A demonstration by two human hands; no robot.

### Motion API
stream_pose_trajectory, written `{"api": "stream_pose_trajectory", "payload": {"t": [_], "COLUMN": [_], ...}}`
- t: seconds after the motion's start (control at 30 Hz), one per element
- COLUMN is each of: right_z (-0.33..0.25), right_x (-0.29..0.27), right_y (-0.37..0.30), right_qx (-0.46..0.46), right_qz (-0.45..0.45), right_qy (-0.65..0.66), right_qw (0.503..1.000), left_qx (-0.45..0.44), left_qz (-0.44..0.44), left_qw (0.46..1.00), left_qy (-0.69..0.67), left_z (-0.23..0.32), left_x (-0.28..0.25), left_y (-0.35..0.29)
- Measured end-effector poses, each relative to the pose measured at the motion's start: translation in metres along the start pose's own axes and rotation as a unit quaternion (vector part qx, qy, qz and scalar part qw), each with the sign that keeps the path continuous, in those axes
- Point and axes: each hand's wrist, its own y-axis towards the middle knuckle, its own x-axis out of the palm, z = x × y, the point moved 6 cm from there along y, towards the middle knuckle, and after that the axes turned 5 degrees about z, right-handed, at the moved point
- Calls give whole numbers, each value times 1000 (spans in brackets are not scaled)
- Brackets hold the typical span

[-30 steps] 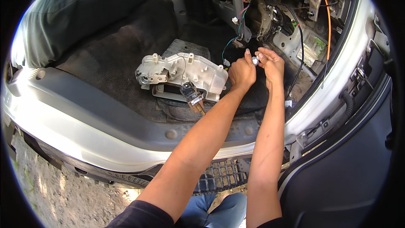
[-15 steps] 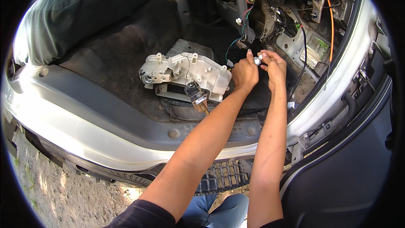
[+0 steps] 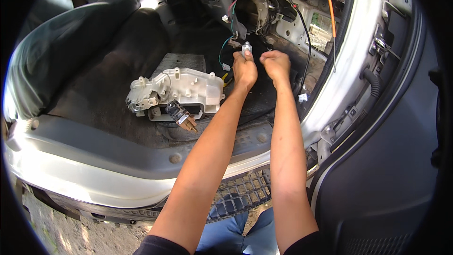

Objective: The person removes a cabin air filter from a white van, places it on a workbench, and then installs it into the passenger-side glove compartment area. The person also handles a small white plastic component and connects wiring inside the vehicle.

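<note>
While a white plastic housing (image 3: 200, 87) is lying on the dark cab floor (image 3: 106, 89), the left grip (image 3: 245, 72) is holding a small silver fitting (image 3: 247, 47) beyond the housing's right end. Farther right of the housing, the right grip (image 3: 277, 67) is curling narrow; whether it is holding anything, one cannot tell. Left of the housing, a dark seat (image 3: 85, 49) is standing.

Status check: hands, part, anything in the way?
Left hand gripping silvery metal fitting, tip up. Right hand close by, apart from it, curled; grip unclear. White plastic housing and small white connector left of left hand, neither visibly blocking.
</note>
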Motion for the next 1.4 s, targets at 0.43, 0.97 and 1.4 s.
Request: {"api": "stream_pose_trajectory", "payload": {"t": [0.43,0.97,1.4], "right_z": [-2,-43,-47], "right_x": [20,10,5], "right_y": [-14,-9,-10], "right_qx": [-35,-68,-89], "right_qz": [-176,-112,-79], "right_qy": [-217,312,305], "right_qw": [960,941,945], "left_qx": [137,155,156], "left_qz": [104,78,70], "left_qw": [985,983,985], "left_qy": [0,-57,1], "left_z": [8,28,33], "left_x": [-16,-17,-19], "left_y": [-2,-13,-14]}}
